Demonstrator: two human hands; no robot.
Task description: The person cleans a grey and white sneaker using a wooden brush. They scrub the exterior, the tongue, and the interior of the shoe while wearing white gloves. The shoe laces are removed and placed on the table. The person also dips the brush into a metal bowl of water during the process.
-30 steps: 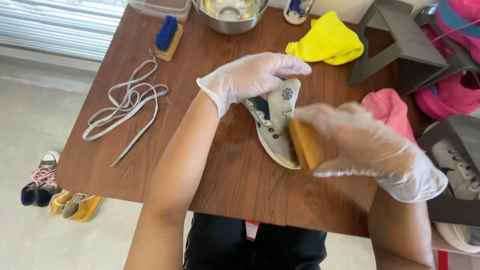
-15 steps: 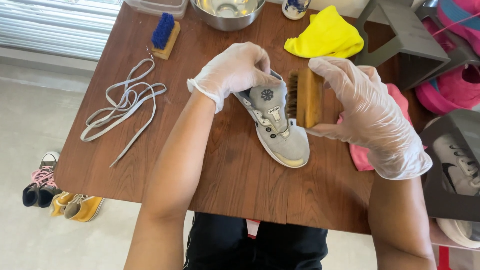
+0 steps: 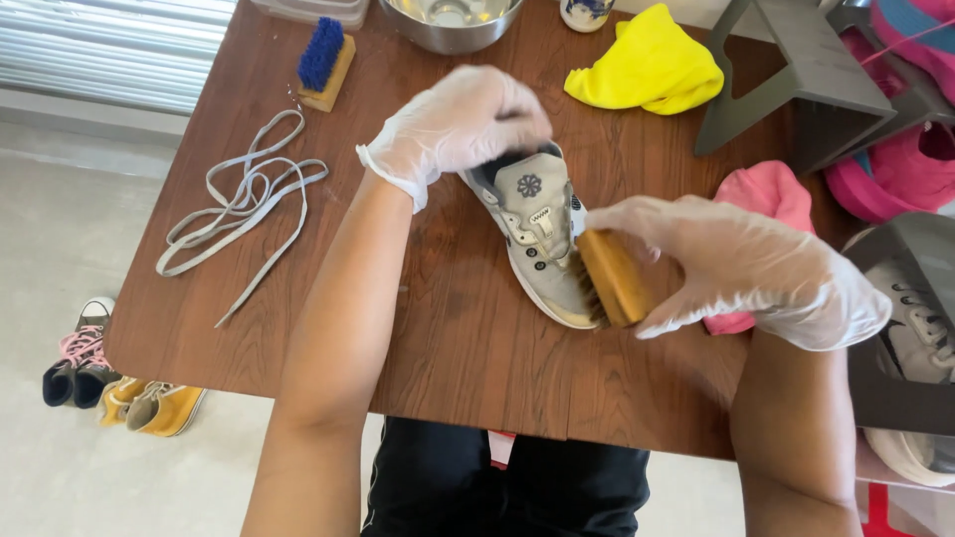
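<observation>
Nearest the person, the gloved right hand clenches a wooden brush, its bristles now pressed against the toe end of the grey sneaker. Half a second ago that brush was lifted beside the shoe's middle; it has come down and toward the front, so the scrubbing looks to be working along the toe edge. The sneaker lies on the brown desk, toe toward the person. The gloved left hand grips its heel end, holding it steady as before. Counting outward: one sneaker in hand, two brushes with the blue-bristled one idle at the far left, loose grey laces, one pink cloth, one yellow cloth, one metal bowl at the far edge.
</observation>
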